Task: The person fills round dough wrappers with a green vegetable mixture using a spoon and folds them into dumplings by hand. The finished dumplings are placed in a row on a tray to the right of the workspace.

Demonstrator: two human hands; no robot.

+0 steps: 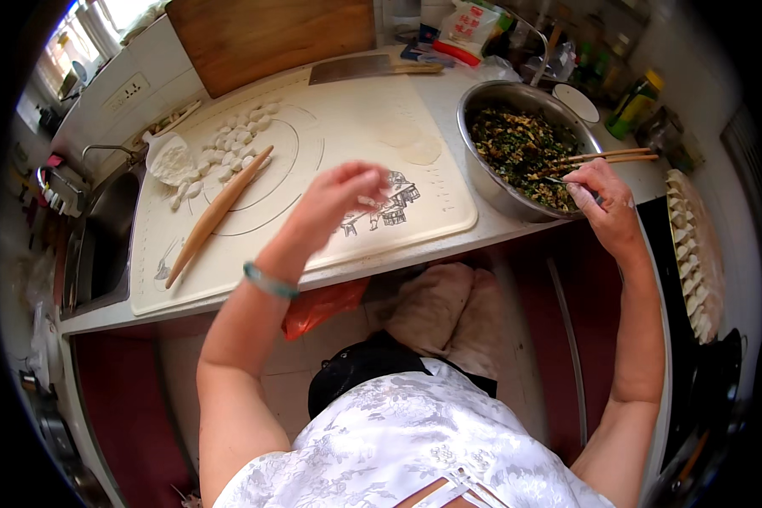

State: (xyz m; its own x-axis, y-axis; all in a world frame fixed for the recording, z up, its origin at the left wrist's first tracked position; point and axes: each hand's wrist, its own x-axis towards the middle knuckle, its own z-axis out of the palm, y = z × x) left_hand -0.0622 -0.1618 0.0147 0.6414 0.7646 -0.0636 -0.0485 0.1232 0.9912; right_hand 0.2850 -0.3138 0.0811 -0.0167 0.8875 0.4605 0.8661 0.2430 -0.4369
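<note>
My right hand [600,193], dusted with flour, is at the near right rim of a steel bowl [468,136]. It pinches a thin metal utensil [554,180] whose tip reaches into a chopped green and brown filling [514,143]. Wooden chopsticks [632,153] lean on the rim behind that hand. Blurred, my left hand [349,190] hovers over a cream silicone mat [355,114] with its fingers curled; whether they hold anything is hidden. Thin dough rounds [422,149] overlap on the mat just beyond it. A tapered wooden rolling pin [219,216] lies to the left.
Small dough pieces [228,143] cluster beside a white scoop of flour [173,162]. A cleaver [349,68] rests along the back, before an upright wooden board [267,38]. The sink [111,216] is left. Rows of dumplings [684,254] sit far right.
</note>
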